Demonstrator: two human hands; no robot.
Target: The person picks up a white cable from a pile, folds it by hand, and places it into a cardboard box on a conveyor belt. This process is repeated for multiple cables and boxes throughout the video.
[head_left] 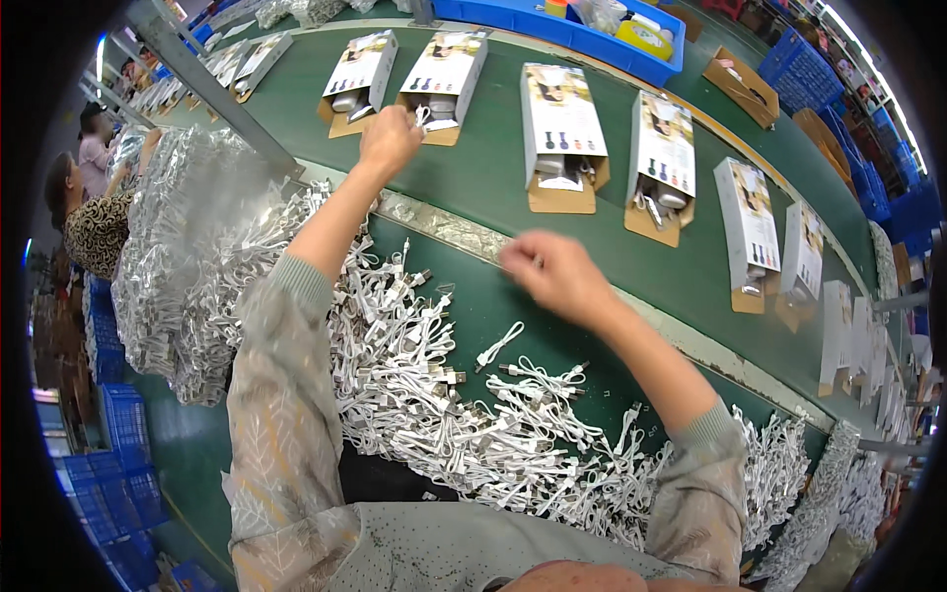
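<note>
My left hand (pixel 392 143) is closed on a short white USB cable (pixel 422 116), at the open end of a white printed box (pixel 449 69). A pale device shows inside that box, its brown flap folded down. Just left of it lies a similar box (pixel 362 64), also with its flap open. My right hand (pixel 562 281), blurred by motion, hovers with curled fingers over the near edge of the green belt; what it holds, if anything, is hidden. Below both hands spreads a big heap of white USB cables (pixel 414 395), with one loose cable (pixel 500 344) apart from it.
More open boxes (pixel 562 109) lie along the green conveyor belt (pixel 493 128) to the right. A blue tray (pixel 552 30) stands beyond it. Bagged cables (pixel 187 247) are piled at left beside a metal post (pixel 212 84). Another person (pixel 94 232) sits at far left.
</note>
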